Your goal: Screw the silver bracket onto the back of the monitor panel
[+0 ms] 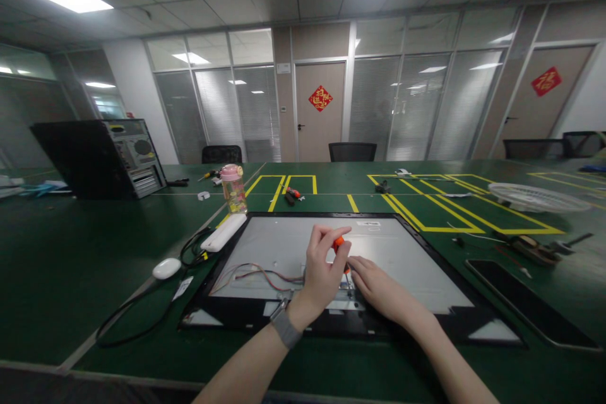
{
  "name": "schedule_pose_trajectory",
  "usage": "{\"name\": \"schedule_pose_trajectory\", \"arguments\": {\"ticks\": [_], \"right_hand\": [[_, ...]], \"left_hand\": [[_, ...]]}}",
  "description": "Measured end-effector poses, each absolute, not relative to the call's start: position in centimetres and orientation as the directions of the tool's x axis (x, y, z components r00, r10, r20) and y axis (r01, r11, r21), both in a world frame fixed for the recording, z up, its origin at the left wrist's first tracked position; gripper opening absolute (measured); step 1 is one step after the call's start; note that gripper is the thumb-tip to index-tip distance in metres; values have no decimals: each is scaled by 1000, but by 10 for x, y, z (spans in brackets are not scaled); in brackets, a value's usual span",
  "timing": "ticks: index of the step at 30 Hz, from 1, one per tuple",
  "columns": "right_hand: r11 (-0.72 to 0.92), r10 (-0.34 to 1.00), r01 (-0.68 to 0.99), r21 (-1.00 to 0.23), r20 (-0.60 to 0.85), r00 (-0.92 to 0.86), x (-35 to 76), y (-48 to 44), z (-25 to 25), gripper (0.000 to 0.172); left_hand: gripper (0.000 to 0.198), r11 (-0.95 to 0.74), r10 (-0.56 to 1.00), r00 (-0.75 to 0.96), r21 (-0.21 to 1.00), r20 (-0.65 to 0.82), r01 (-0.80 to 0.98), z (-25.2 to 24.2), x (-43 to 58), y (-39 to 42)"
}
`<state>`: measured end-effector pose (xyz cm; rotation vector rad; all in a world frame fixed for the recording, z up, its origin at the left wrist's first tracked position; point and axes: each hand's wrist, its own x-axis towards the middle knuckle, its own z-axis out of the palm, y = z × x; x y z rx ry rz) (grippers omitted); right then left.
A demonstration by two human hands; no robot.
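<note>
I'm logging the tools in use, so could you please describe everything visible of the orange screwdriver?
The screwdriver is small, with an orange, plastic-looking handle and a thin metal shaft. It stands nearly upright, tip down on the back of the monitor panel near its front edge. The left hand grips the handle; the right hand rests by the shaft. The tip is hidden.

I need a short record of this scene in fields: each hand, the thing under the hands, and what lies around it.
left hand: fingers closed on the orange handle of a screwdriver, held roughly upright
right hand: fingers at the screwdriver's lower end; grip unclear
under the hands: flat screen, back side up, with loose wires on it
surface: green table
around: white mouse, bottle with pink cap, computer case, fan grille
</note>
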<state>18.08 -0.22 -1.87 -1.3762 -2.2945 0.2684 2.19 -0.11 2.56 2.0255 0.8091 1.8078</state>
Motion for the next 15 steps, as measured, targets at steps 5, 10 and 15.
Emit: {"name": "schedule_pose_trajectory", "arguments": {"ticks": [5, 10, 15], "right_hand": [[468, 881, 795, -386, 272, -387, 181, -1, -20, 36], [492, 868, 775, -397, 296, -400, 181, -3, -19, 36], [472, 879, 793, -386, 274, -390, 179, -5, -15, 36]], "left_hand": [[31, -789, 609, 47, 598, 792, 143, 24, 22, -1], [20, -803, 577, 38, 558, 816, 209, 24, 22, 0], [30, -788, 608, 46, 595, 793, 162, 25, 23, -1]]}}
